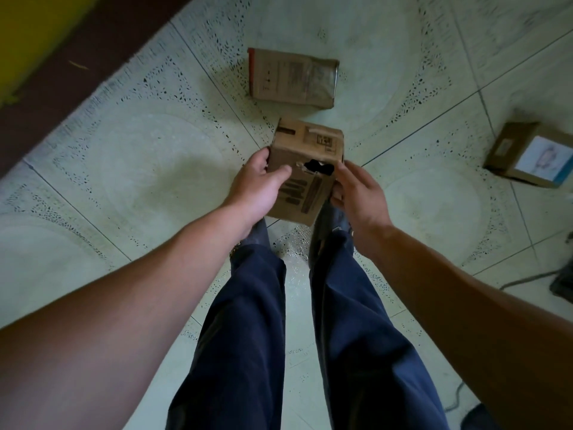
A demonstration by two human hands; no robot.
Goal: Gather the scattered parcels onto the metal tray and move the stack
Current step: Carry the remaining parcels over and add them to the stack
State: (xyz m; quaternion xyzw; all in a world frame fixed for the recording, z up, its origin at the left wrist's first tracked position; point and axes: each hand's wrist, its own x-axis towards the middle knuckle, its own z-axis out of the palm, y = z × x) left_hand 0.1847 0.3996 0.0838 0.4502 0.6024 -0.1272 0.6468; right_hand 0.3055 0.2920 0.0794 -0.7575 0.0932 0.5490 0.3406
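One head-worn view (wide-angle) looks steeply down from standing height onto tiled floor (pixel 130 169).

Dim, green-tinted diffuse light casts soft shadows on the tiled floor (pixel 139 169), with wide-angle curvature towards frame edges.

Pale, speckled floor tiles (pixel 130 169); brown band (pixel 62 76) and yellow wall (pixel 24 26) at upper left.

Held box (pixel 305 169) before flat parcel (pixel 293 77) (third parcel (pixel 530 155) right).
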